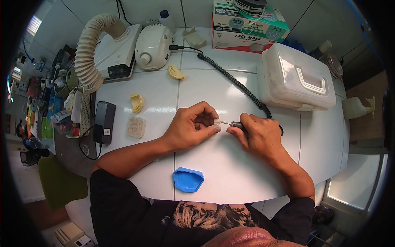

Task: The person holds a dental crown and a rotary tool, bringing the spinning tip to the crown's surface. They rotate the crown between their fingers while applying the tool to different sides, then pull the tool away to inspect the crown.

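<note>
My left hand [187, 128] pinches a small whitish tooth-like piece [216, 122] between thumb and fingertips, over the middle of the white tabletop. Gripped in my right hand [261, 136] is a rotary handpiece [236, 125], its thin bur pointing left with the tip right at the piece. From behind the right hand a black coiled cord [234, 82] runs back to a white control unit [153, 48]. Left of my left hand lie a yellow dental cast [137, 103] and a small clear box [136, 126] with pale bits inside. Nearer my body rests a blue mold [188, 181].
Another yellow cast [176, 72] lies farther back. A ribbed suction hose [87, 57] arches over a white unit at back left, with a black power adapter [104, 121] in front. Face mask boxes [242, 40] and a lidded white case [298, 78] stand back right.
</note>
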`<act>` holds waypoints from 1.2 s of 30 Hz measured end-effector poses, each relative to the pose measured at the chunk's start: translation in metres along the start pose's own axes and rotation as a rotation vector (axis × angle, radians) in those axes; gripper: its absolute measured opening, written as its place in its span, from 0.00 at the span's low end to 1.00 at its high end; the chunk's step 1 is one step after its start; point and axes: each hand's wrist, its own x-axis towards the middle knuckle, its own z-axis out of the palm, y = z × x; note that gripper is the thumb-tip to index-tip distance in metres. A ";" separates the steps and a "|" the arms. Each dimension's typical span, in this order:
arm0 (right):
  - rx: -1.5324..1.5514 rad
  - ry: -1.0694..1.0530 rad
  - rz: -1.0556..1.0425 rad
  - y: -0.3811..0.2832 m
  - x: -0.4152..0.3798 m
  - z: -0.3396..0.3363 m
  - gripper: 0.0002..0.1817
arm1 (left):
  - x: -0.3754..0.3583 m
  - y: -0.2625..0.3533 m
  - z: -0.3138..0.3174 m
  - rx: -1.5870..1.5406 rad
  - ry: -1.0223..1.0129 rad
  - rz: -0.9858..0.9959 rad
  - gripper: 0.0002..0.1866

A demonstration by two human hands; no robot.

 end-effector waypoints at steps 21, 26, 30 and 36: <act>0.082 -0.094 0.093 0.001 0.004 -0.006 0.32 | 0.002 -0.003 0.004 -0.042 0.018 0.034 0.12; 0.011 -0.036 0.074 -0.001 -0.007 -0.003 0.33 | 0.005 -0.010 0.002 -0.002 -0.018 0.096 0.13; -0.020 -0.032 0.098 -0.002 -0.006 -0.004 0.33 | 0.003 -0.007 0.003 0.032 -0.020 0.094 0.14; -0.050 -0.038 0.096 0.000 -0.005 -0.006 0.34 | 0.003 -0.007 0.005 0.049 -0.027 0.091 0.14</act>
